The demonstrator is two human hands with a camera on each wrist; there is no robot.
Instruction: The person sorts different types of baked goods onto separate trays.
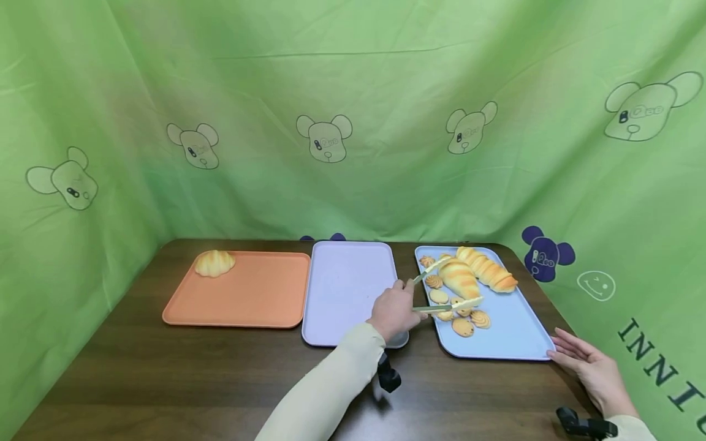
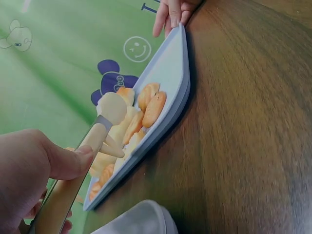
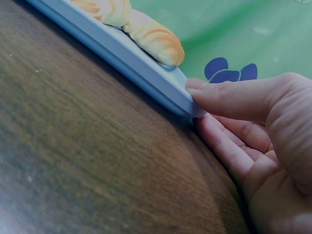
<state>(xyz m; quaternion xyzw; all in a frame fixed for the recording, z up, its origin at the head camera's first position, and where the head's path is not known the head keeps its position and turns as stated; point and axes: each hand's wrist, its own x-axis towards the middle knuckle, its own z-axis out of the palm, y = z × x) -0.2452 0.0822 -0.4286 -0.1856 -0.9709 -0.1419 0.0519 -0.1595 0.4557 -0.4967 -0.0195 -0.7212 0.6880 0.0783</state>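
In the head view my left hand (image 1: 394,311) grips a pair of tongs (image 1: 448,307). Their cream tips are spread on either side of a striped bread roll (image 1: 459,275) on the light blue tray (image 1: 515,334). The left wrist view shows my thumb pressed along one arm of the tongs (image 2: 73,187), above the tray's edge. My right hand (image 1: 595,372) pinches the blue tray's near right corner. Seen from the right wrist, the thumb lies on the rim and the fingers are at the corner's underside. A longer bread roll (image 1: 488,269) lies behind the first.
Several cookies (image 1: 462,327) lie along the blue tray's left side. A lavender tray (image 1: 347,275) stands in the middle, partly behind my left hand. The orange tray (image 1: 259,294) at the left holds a small bread roll (image 1: 215,263). Green cloth (image 1: 386,196) hangs behind the wooden table (image 1: 220,380).
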